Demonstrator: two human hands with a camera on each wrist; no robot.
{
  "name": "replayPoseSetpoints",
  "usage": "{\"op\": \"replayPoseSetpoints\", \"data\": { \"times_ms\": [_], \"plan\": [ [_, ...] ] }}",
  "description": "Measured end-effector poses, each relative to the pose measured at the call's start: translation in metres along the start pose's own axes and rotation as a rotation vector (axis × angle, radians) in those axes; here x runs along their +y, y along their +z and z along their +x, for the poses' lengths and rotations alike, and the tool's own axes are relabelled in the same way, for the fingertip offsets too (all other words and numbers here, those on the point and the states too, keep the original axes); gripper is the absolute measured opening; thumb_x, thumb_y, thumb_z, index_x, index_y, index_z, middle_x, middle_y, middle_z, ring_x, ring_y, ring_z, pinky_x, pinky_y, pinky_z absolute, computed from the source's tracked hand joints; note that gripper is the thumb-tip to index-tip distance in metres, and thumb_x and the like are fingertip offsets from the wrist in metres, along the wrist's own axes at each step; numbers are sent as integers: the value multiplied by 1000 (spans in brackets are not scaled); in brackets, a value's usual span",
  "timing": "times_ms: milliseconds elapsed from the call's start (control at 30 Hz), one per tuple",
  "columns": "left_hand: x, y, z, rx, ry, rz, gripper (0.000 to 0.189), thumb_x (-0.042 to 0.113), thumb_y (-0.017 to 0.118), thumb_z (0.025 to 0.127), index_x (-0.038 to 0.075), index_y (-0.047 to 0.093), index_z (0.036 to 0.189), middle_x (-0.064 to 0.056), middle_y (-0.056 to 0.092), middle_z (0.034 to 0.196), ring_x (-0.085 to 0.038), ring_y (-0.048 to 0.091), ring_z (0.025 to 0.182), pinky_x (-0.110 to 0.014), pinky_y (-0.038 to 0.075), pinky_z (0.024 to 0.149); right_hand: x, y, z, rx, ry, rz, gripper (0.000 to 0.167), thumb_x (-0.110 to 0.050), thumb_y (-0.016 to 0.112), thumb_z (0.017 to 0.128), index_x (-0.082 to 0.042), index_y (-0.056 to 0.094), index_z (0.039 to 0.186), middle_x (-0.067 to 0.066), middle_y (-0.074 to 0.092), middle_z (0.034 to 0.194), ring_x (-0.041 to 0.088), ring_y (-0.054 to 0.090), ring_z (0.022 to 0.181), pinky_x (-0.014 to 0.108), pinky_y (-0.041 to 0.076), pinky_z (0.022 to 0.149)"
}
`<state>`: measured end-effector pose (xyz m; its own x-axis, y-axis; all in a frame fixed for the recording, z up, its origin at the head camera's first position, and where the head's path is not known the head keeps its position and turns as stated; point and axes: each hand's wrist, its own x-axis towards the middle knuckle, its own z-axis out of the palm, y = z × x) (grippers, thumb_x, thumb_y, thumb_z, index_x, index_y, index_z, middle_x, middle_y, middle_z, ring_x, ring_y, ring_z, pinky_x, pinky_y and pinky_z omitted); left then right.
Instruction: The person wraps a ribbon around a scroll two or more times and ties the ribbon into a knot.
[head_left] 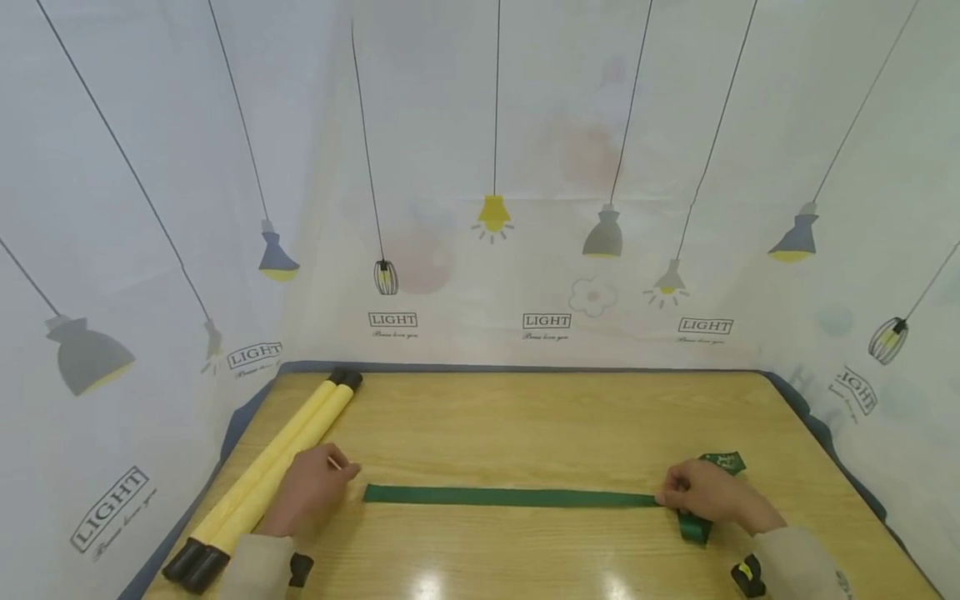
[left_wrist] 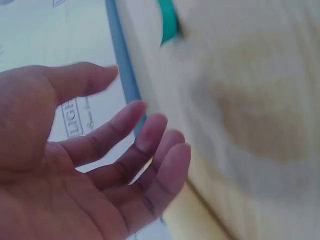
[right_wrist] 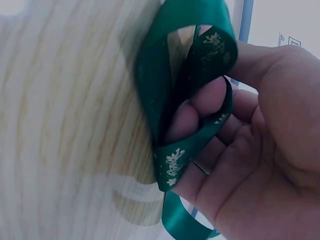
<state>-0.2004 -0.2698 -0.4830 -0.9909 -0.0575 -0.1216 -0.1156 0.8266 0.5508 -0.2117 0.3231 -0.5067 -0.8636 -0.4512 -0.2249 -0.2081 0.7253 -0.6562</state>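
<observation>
A long green ribbon (head_left: 510, 497) stretches straight across the wooden table from left to right. My right hand (head_left: 708, 493) pinches it at the right end of the straight stretch. Loops of the same ribbon (right_wrist: 172, 160), printed with pale gold figures, bunch around the right fingers in the right wrist view. My left hand (head_left: 318, 477) hovers by the ribbon's left end, apart from it, holding nothing. In the left wrist view its fingers (left_wrist: 152, 132) are loosely bent, palm showing, and the ribbon tip (left_wrist: 170, 22) lies beyond them.
Two yellow rolls (head_left: 277, 458) with black end caps lie side by side along the table's left edge, next to the left forearm. A pale curtain (head_left: 465, 333) printed with hanging lamps surrounds the wooden table (head_left: 525, 425) at the back and sides.
</observation>
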Motion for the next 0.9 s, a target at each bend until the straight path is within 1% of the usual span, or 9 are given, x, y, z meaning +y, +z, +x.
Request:
{"op": "replayPoseSetpoints", "data": {
  "times_ms": [100, 233, 367, 467, 533, 600, 733, 800, 900],
  "plan": [
    [-1, -13, 6, 20, 58, 29, 44, 34, 69, 98, -3, 63, 120, -23, 68, 114, -34, 66, 99, -48, 56, 80, 0, -1, 0, -1, 2, 6, 27, -28, 67, 100, -9, 64, 82, -3, 59, 70, 6, 49, 57, 23, 41, 53],
    [-7, -25, 14, 44, 103, 75, 68, 41, 71, 96, -5, 50, 142, -35, 49, 138, -54, 47, 127, -65, 49, 95, 1, -1, -1, 4, 21, 17, 27, -28, 67, 100, -9, 63, 81, -3, 58, 69, 6, 47, 57, 23, 40, 53],
    [-18, -33, 22, 67, 139, 119, 87, 46, 74, 92, -3, 36, 152, -38, 32, 150, -61, 28, 137, -74, 41, 99, 3, 1, -1, 19, 53, 19, 28, -30, 68, 100, -10, 62, 81, -3, 57, 67, 7, 47, 57, 23, 40, 53],
    [-30, -35, 27, 74, 173, 155, 98, 48, 77, 89, -4, 28, 156, -38, 28, 152, -60, 25, 138, -75, 39, 100, 3, 3, 0, 28, 70, 20, 28, -30, 68, 99, -11, 62, 81, -4, 57, 67, 7, 47, 57, 23, 40, 53],
    [-38, -35, 31, 73, 179, 179, 104, 49, 78, 87, -5, 24, 157, -39, 27, 151, -60, 26, 137, -75, 39, 101, 4, 4, 0, 32, 68, 18, 28, -30, 68, 99, -10, 62, 81, -4, 57, 67, 8, 47, 57, 24, 40, 53],
    [-45, -35, 34, 63, 160, 196, 109, 51, 79, 86, -8, 20, 157, -41, 26, 149, -62, 26, 136, -75, 39, 101, 3, 4, 0, 37, 68, 15, 28, -30, 69, 99, -11, 62, 81, -4, 56, 67, 8, 46, 57, 23, 39, 53],
    [-52, -36, 38, 32, 87, 213, 115, 51, 79, 85, -14, 15, 154, -49, 25, 145, -67, 27, 134, -75, 38, 103, 3, 4, 0, 40, 63, 8, 28, -31, 68, 99, -11, 62, 81, -5, 56, 67, 7, 46, 56, 23, 39, 53],
    [-53, -38, 40, 22, 53, 222, 113, 48, 78, 85, -18, 15, 152, -52, 28, 141, -68, 31, 131, -74, 39, 103, 3, 4, 0, 39, 63, 11, 28, -31, 68, 99, -11, 62, 80, -5, 55, 67, 6, 46, 56, 23, 39, 53],
    [-53, -39, 42, 4, -1, 222, 108, 42, 76, 88, -23, 14, 150, -53, 35, 136, -65, 42, 125, -70, 42, 103, 4, 4, -1, 42, 55, 8, 27, -29, 68, 99, -11, 62, 80, -5, 55, 67, 6, 46, 56, 23, 39, 53]
  ]
}}
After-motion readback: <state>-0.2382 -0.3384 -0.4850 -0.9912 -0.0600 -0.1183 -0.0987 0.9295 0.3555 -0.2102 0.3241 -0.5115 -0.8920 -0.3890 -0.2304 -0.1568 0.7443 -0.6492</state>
